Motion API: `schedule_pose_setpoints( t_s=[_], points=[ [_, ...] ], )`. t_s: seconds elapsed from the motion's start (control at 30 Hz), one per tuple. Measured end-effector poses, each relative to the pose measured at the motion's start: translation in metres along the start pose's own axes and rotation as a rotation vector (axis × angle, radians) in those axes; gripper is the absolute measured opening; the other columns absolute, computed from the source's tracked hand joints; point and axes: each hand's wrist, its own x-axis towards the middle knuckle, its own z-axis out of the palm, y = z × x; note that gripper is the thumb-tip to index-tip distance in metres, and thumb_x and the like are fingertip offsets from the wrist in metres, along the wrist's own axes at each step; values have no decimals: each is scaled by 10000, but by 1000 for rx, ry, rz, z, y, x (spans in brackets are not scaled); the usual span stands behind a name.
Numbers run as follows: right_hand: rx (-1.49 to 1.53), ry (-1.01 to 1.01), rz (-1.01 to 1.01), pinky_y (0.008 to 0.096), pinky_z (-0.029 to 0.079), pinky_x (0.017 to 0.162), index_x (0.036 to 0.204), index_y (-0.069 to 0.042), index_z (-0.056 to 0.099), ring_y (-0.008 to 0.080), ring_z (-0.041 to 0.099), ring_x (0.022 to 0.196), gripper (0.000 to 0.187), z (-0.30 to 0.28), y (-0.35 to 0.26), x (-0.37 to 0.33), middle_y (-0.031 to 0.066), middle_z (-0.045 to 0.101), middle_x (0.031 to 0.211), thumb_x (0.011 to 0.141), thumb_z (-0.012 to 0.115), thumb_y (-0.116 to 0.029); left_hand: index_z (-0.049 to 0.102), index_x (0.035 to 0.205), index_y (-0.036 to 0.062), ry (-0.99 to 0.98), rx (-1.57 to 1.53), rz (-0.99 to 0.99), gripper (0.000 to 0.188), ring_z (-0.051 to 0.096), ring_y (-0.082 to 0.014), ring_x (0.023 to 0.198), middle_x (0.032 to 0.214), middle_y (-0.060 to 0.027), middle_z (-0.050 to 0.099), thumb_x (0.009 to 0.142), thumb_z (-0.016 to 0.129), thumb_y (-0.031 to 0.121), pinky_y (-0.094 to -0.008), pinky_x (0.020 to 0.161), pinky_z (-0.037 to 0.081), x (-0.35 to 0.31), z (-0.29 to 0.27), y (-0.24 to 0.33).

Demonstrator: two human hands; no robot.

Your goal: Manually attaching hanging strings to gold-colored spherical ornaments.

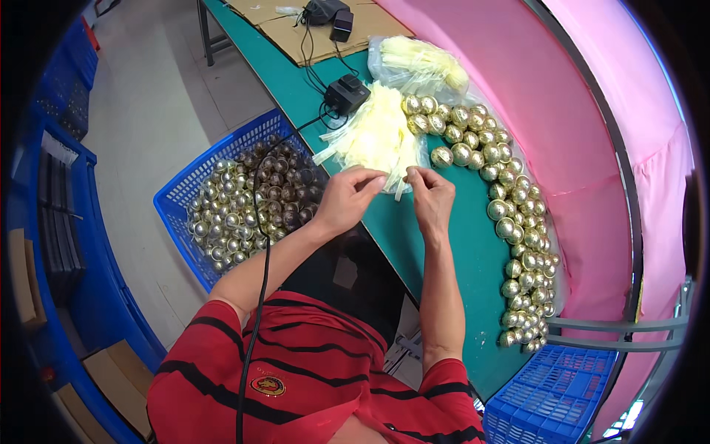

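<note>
My left hand [349,198] and my right hand [432,201] are close together over the near edge of a pile of pale yellow strips [373,140]. Thumb and fingers of each hand are pressed together in a pinch. What lies between the fingertips is too thin or hidden to make out. Several shiny gold balls [518,214] are heaped in a long curved row along the right side of the green table [462,296], starting just beyond my right hand.
A blue basket [177,222] full of gold balls stands left of the table. A bagged bundle of strips [421,63], a black box-shaped device [346,95] with cables and cardboard [274,26] lie at the far end. A blue crate [551,388] is at lower right, pink cloth [584,170] beyond.
</note>
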Motion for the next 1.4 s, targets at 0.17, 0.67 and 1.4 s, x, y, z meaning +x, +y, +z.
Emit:
schedule_pose_setpoints(
  t_s=[0.17,0.67,1.4],
  points=[
    [-33,-188,0,254,498,674,936,38,773,71,623,741,182,-12,-6,-36,29,729,789,955,722,-135,760,987,-23,-189,-372,-331,227,518,-38,651,764,17,658,996,714,199,-235,576,405,16,25,1],
    [-105,-251,290,270,510,696,1020,39,776,103,649,763,230,-88,35,-111,51,739,828,947,751,-179,751,952,2,-183,-414,-507,165,463,-53,568,701,27,594,982,729,163,-213,539,377,33,51,-30],
    [257,-102,103,270,504,711,988,46,737,91,606,782,190,-44,14,-33,27,713,855,952,727,-140,722,1169,-36,-145,212,56,337,514,-49,627,708,13,596,868,812,85,-256,558,428,9,45,-4]
  ],
)
